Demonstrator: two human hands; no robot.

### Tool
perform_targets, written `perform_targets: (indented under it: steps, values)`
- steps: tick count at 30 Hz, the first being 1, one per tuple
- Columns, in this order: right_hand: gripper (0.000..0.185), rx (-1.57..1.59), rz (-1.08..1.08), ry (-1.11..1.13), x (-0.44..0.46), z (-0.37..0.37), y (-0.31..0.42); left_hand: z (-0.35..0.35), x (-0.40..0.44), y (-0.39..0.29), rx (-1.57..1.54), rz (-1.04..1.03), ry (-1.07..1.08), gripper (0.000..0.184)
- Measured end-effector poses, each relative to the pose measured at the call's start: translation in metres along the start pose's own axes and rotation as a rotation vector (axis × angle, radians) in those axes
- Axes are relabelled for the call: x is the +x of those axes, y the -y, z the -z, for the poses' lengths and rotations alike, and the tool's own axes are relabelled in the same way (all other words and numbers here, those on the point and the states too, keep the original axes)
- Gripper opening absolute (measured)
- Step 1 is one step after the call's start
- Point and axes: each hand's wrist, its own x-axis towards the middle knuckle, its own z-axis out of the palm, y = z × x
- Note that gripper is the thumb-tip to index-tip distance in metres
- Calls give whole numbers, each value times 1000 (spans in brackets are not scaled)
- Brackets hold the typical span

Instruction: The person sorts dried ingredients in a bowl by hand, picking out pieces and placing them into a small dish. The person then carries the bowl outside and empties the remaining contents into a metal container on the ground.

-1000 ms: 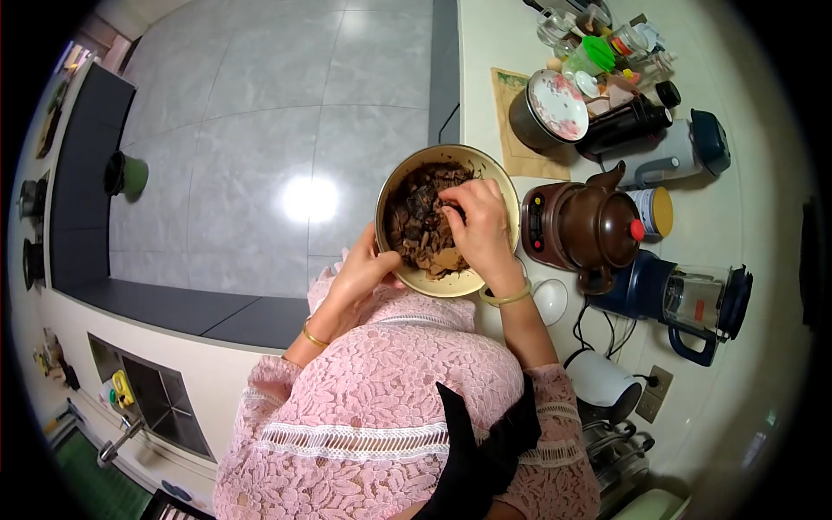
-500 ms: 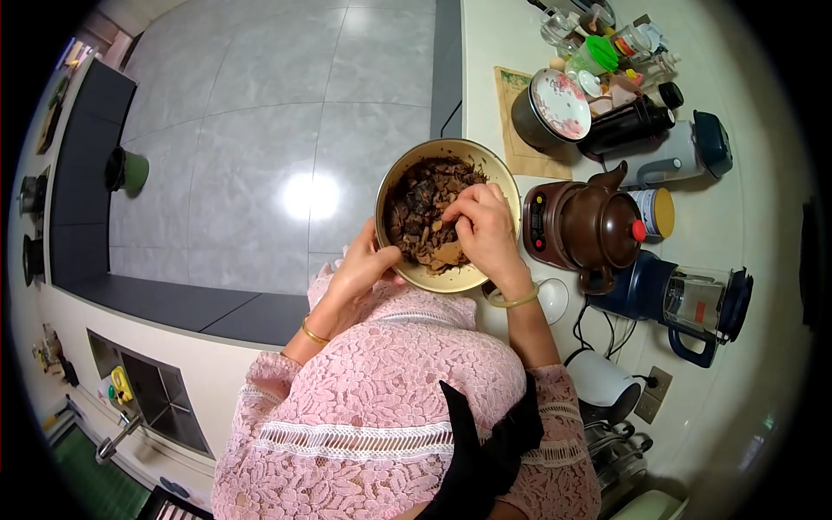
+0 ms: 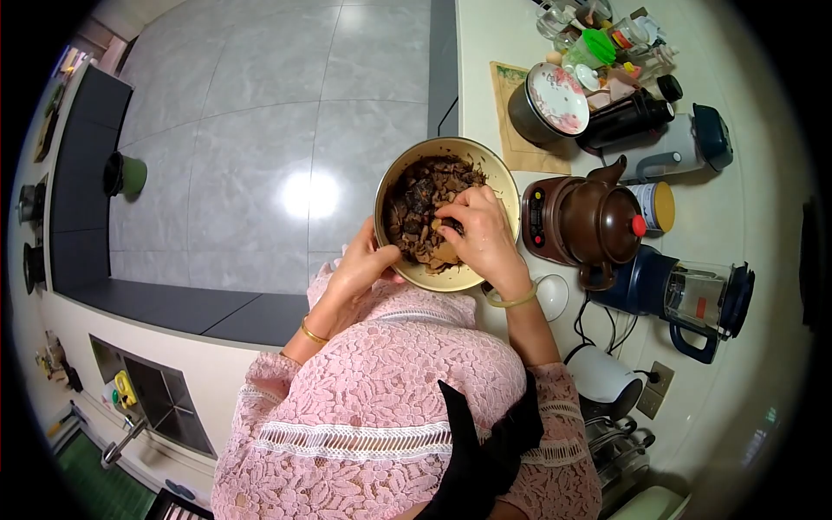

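A round cream-lined bowl point(image 3: 496, 169) is held tilted in front of my body. Inside it lies a heap of dark brown dried pieces point(image 3: 422, 198) that look like dried herbs, mixed with lighter slices. My left hand point(image 3: 362, 262) grips the bowl's lower left rim, thumb over the edge and the other fingers hidden beneath. Over the heap, my right hand point(image 3: 482, 232) pinches a small pale brown dried slice point(image 3: 437, 224) between thumb and fingers. Another, larger tan slice point(image 3: 446, 253) rests just below these fingertips.
On the counter to the right stand a brown teapot point(image 3: 598, 225) on its heating base, a blender jug point(image 3: 702, 295) and a white kettle point(image 3: 602, 381). A pot with a flowered bowl point(image 3: 559, 100) on top is farther back. A small white bowl point(image 3: 552, 297) sits beside my right wrist.
My right hand has shifted slightly left within the bowl, and its fingertips have closed on a pale slice. My left hand keeps its hold on the rim.
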Motion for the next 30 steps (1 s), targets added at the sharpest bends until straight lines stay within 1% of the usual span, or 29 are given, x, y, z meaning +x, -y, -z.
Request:
perform_targets:
  steps: [4, 7, 13, 16, 19, 26, 28, 29, 30]
  values:
    - [11, -44, 32, 62, 1, -2, -2, -1, -1, -2, -11, -2, -1, 51]
    - [11, -12, -17, 67, 0, -4, -3, 0, 0, 1, -23, 0, -11, 51]
    - [16, -28, 40, 67, -1, -3, -3, -1, 0, -1, -8, 2, -18, 51]
    - [15, -36, 13, 83, 0, -5, -3, -2, -2, -4, -3, 8, -19, 51]
    - [13, -13, -15, 69, 1, -5, -1, -1, -1, -2, 8, 9, -24, 51]
    - [12, -7, -7, 21, 3, -14, -7, -1, -1, -3, -15, 1, -20, 53]
    - [11, 78, -18, -45, 3, -11, -11, -1, -2, -3, -20, -5, -22, 53]
    - [11, 77, -18, -43, 3, -8, -11, 0, -2, -2, -12, -7, -32, 53]
    - [10, 154, -99, -18, 3, -4, -10, 0, -2, -1, -4, -9, -42, 53]
